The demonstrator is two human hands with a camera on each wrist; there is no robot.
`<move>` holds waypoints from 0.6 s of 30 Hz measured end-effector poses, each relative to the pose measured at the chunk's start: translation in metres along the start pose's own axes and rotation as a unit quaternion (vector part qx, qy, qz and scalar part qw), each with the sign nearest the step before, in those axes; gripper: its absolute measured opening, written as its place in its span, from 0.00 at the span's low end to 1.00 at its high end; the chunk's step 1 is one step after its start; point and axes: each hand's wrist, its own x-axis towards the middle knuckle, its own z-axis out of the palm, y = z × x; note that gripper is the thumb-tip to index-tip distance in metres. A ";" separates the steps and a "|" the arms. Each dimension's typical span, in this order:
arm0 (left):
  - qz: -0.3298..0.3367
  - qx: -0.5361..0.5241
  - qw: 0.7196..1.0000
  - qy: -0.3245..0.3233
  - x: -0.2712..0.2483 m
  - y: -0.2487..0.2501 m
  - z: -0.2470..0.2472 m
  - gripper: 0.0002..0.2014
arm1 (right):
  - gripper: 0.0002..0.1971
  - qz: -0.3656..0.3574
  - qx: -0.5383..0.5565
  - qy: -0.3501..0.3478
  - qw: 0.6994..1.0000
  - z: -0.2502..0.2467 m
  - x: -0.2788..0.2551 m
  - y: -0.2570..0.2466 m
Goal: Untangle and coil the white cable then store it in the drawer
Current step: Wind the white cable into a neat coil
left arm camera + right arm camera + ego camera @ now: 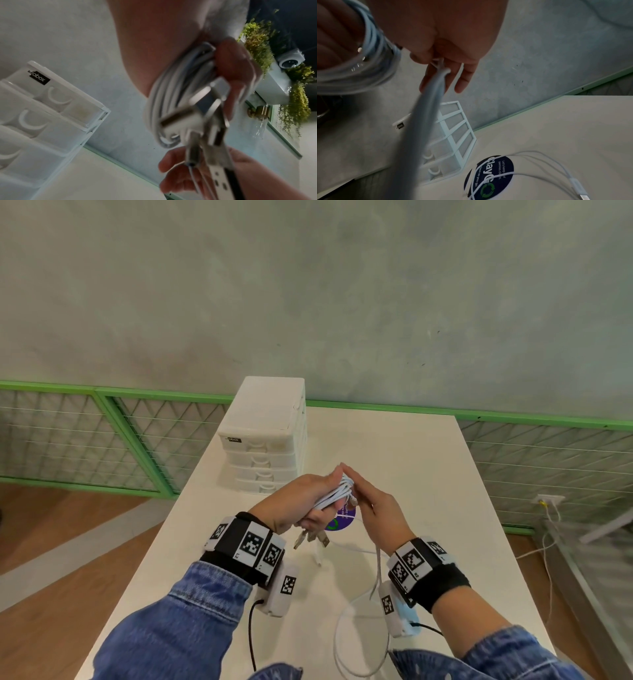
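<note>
We're mid-coil: the thin white multi-strand cable [334, 494] sits bundled in our left hand [301, 501], whose grip is curled tight round the loops, above the pale flat surface [411, 481]. Right hand [375, 513] has its grip pinched on the loose strands feeding in. The bundle's long axis runs diagonally, up and away toward the fingertips, with metal USB plugs [310, 537] hanging down toward us. The slack tail [356, 625] lies looped on the surface near us. Next, likely: wrap the remaining slack onto the bundle, then open a drawer of the white plastic four-drawer box [265, 446], all shut now.
</note>
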 end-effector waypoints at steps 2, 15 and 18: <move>0.015 -0.018 1.000 -0.009 -0.001 0.003 -0.001 0.29 | 0.27 0.027 -0.036 -0.026 0.999 0.004 -0.001 0.003; 0.112 -0.213 0.970 -0.007 0.005 0.025 0.018 0.31 | 0.12 0.094 -0.057 -0.104 0.988 0.022 -0.007 -0.006; 0.148 -0.323 0.935 0.017 0.012 0.026 0.021 0.28 | 0.13 0.094 -0.064 -0.142 0.983 0.027 -0.010 -0.009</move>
